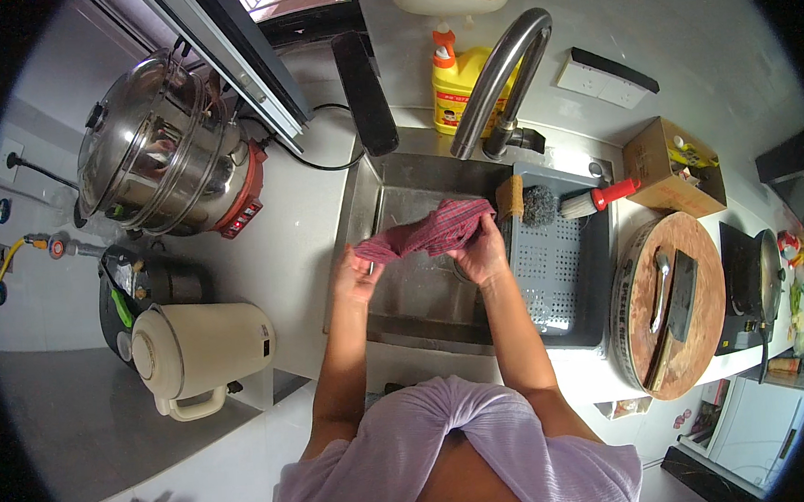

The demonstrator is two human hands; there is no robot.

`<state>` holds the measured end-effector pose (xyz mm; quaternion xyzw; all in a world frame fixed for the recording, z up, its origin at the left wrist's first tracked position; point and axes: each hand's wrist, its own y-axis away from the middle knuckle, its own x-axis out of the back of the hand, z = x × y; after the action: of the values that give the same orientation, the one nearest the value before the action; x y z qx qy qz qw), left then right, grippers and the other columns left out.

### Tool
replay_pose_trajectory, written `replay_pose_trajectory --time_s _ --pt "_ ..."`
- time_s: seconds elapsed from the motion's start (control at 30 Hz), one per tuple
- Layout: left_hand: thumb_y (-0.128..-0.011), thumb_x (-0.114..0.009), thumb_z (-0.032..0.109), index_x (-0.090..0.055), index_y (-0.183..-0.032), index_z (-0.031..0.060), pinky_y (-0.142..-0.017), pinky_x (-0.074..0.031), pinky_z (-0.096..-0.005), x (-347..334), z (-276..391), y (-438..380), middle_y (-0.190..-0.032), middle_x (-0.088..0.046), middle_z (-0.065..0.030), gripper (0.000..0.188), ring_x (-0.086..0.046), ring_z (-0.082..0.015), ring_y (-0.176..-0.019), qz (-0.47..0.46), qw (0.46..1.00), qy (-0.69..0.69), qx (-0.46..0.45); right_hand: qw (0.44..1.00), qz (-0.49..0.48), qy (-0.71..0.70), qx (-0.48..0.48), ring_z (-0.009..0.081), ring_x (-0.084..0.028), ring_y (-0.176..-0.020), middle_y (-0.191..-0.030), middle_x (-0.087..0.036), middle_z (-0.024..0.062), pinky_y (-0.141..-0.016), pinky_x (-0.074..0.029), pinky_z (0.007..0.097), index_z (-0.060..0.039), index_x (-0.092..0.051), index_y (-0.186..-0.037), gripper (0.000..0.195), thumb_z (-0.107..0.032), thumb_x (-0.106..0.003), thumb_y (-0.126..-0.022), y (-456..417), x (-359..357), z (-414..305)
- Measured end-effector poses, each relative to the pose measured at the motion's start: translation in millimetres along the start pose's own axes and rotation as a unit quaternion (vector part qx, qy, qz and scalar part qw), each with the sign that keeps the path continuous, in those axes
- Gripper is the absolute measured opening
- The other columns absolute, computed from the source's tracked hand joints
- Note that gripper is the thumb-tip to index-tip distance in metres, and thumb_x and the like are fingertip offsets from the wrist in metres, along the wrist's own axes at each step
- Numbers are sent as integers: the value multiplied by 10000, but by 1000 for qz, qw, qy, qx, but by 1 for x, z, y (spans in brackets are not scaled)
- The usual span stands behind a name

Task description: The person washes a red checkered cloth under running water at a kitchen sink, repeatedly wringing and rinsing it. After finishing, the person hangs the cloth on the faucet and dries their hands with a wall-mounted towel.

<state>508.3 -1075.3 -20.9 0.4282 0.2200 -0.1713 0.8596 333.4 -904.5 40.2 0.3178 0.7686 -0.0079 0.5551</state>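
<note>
A red striped cloth (435, 232) is stretched loosely between my two hands above a stainless steel sink (417, 322). My left hand (358, 274) grips its left end near the sink's left wall. The cloth's right end is in my right hand (483, 249), with the thumb on top. Behind the hands, the curved metal faucet (501, 72) rises at the sink's back edge. Beside my right hand, a grey perforated drain basket (555, 276) sits in the sink's right part, with a yellow-brown sponge (509, 197) and a steel wool scrubber (539, 206) at its back.
A red-handled brush (599, 199) lies across the basket. At right, a round wooden chopping board (698, 288) bears a cleaver (682, 296) and a metal utensil (661, 283). A yellow detergent jug (447, 89) stands behind the sink. A steel steamer (161, 155) and cream electric jug (218, 341) stand at left.
</note>
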Motion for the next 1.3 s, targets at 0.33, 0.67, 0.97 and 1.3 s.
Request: replay_pose_trajectory --time_s 0.33,0.67,0.97,1.3 --pt "-830 -456 570 -566 -877 65 -771 -458 -381 -59 -53 5 -881 -600 -111 519 -580 -232 -834 -445 806 257 294 760 -38 567 315 315 -445 -1028 -1060 -468 175 -933 -332 369 -17 -435 -1113 400 -109 -434 -724 42 -62 63" --pt "-927 -389 346 -546 -1117 79 -893 -420 -335 -98 -60 35 -1108 -574 -40 363 -535 -187 -1020 -134 989 32 59 658 186 688 244 399 -535 -775 -816 -547 220 -672 -425 452 -14 -483 -914 172 -128 -544 -801 -9 -43 53" --pt "-855 -452 509 -529 -1119 40 -884 -433 -385 -85 -53 26 -1109 -577 -85 543 -550 -235 -1024 -142 983 83 85 700 81 643 299 292 -541 -911 -903 -534 178 -793 -432 356 -9 -499 -1050 234 -84 -511 -828 -33 -10 43" --pt "-915 -449 368 -580 -866 112 -637 -462 -273 -55 -68 -8 -728 -569 18 292 -559 -113 -683 -268 956 103 60 609 113 698 359 338 -513 -770 -840 -522 157 -661 -423 412 -52 -546 -821 200 -244 -591 -792 4 -52 77"
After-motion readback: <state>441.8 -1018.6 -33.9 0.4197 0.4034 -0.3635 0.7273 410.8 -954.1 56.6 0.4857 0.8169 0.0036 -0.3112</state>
